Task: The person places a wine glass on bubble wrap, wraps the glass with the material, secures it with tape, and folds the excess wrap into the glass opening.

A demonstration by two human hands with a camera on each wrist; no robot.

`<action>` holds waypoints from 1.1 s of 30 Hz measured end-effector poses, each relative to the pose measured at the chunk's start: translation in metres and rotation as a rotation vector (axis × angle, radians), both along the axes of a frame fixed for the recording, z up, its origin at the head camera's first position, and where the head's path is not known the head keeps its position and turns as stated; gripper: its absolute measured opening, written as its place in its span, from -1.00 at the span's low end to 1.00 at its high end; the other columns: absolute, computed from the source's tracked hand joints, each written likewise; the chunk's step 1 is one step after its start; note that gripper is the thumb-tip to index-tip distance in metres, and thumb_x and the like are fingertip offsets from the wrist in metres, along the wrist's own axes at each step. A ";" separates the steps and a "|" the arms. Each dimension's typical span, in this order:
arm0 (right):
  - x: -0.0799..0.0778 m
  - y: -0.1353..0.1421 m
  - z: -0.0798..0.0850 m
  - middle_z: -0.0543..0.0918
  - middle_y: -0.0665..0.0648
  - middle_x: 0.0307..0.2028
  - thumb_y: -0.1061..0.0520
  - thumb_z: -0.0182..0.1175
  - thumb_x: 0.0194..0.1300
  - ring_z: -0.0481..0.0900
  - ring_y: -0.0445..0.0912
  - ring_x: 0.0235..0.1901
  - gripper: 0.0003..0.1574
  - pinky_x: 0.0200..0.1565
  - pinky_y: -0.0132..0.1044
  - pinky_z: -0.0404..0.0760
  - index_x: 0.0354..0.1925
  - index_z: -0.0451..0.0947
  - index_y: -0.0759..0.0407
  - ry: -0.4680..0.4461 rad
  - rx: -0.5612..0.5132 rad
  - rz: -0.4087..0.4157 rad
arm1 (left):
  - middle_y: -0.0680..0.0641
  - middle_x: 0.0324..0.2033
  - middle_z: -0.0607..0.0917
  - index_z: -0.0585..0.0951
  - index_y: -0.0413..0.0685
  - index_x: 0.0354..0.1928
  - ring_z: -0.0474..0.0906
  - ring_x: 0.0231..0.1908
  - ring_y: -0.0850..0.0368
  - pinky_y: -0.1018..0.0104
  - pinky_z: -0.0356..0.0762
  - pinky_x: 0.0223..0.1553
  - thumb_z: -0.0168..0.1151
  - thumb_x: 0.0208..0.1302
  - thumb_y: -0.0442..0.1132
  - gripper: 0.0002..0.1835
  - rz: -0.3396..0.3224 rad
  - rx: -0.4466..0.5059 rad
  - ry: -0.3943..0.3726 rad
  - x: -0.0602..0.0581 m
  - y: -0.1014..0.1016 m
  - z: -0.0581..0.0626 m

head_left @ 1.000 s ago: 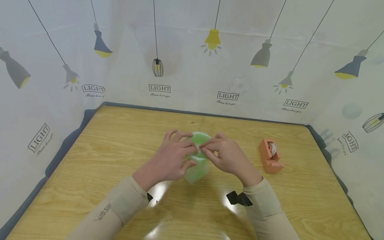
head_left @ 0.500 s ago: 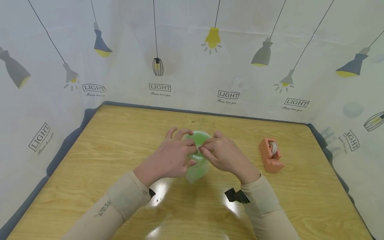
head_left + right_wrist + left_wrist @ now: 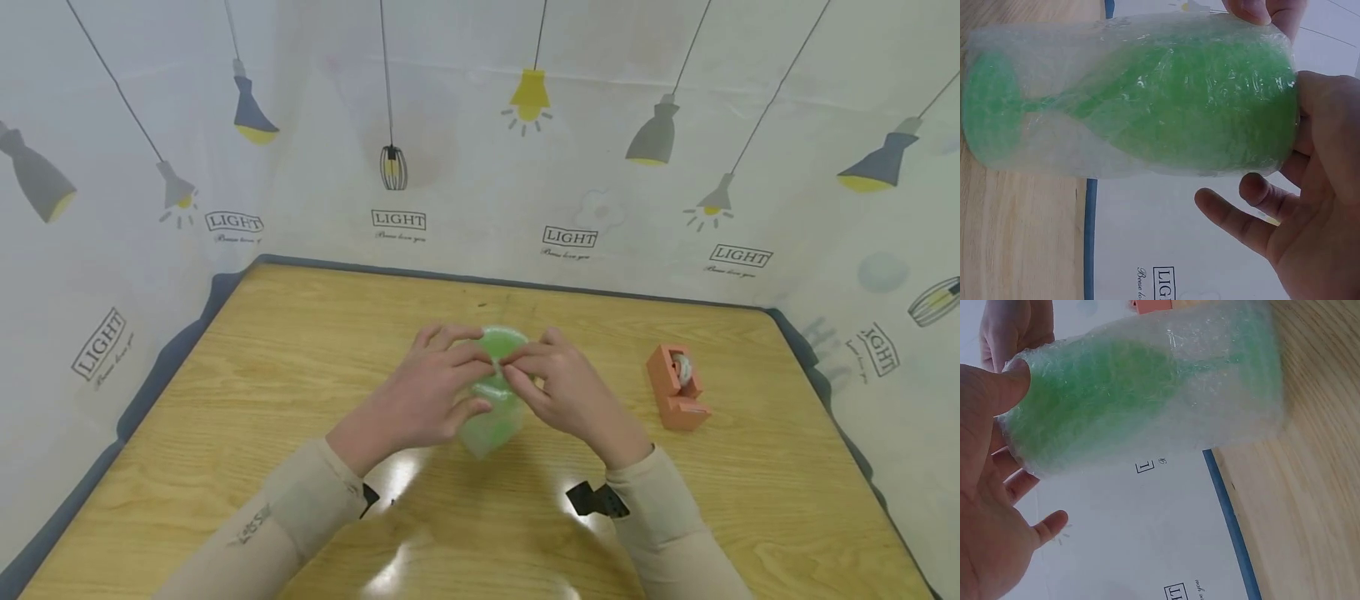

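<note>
A green stemmed glass [image 3: 1210, 106] stands upright on the table, its bowl at the top and its round foot at the bottom. Clear bubble wrap [image 3: 1210, 406] is wound around its whole height. Both hands meet over the top end of the wrapped glass. My left hand [image 3: 420, 396] holds the wrap's upper edge, its thumb on the near side and its fingers reaching over the top. With thumb and forefinger my right hand [image 3: 566, 387] pinches at the middle of the top. What exactly lies between those fingertips is too small to tell.
To the right on the wooden table [image 3: 300, 333] stands an orange tape dispenser [image 3: 675, 387] with a roll of tape in it. A white sheet [image 3: 465, 167] printed with lamps rises behind and beside the table.
Both hands stay at the top of the wrapped glass, with only slight shifts of the fingers. The glass and the tape dispenser keep their places.
</note>
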State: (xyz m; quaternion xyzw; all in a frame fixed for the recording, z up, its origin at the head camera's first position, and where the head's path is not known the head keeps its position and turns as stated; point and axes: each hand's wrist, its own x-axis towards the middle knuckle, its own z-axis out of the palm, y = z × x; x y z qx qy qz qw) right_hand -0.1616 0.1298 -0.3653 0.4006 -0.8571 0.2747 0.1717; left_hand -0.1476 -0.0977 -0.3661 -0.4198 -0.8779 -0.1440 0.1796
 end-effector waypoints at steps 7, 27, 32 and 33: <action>0.000 0.004 -0.008 0.82 0.15 -0.17 0.22 0.28 0.42 0.52 -0.01 -0.24 -0.81 -0.22 -0.16 0.59 -0.29 0.81 0.22 0.053 -0.064 0.009 | -0.04 0.02 0.73 0.73 -0.11 0.00 0.46 0.30 -0.11 -0.17 0.37 0.33 0.50 0.23 0.03 -0.57 -0.050 0.111 0.102 -0.002 -0.003 -0.008; -0.001 0.012 -0.018 0.79 0.18 -0.03 0.02 0.13 0.59 0.56 0.09 -0.03 -0.56 -0.03 -0.02 0.59 -0.31 0.81 0.19 0.131 -0.167 0.043 | -0.15 0.25 0.61 0.66 -0.13 0.14 0.44 0.35 -0.10 -0.11 0.32 0.41 0.47 0.26 0.03 -0.48 -0.054 0.114 0.146 0.000 -0.007 -0.018; 0.000 0.014 -0.018 0.78 0.20 0.00 0.04 0.15 0.57 0.56 0.08 -0.02 -0.60 -0.04 -0.02 0.59 -0.29 0.81 0.20 0.111 -0.182 0.051 | -0.14 0.31 0.58 0.63 -0.13 0.23 0.39 0.41 -0.10 -0.10 0.25 0.46 0.49 0.26 0.01 -0.42 -0.046 0.106 0.145 0.001 -0.008 -0.021; 0.000 0.015 -0.019 0.78 0.20 0.01 0.04 0.16 0.57 0.56 0.08 -0.02 -0.61 -0.04 -0.01 0.59 -0.28 0.81 0.21 0.110 -0.184 0.051 | -0.14 0.33 0.57 0.62 -0.13 0.24 0.37 0.42 -0.10 -0.09 0.23 0.48 0.49 0.26 0.01 -0.41 -0.046 0.107 0.144 0.002 -0.009 -0.021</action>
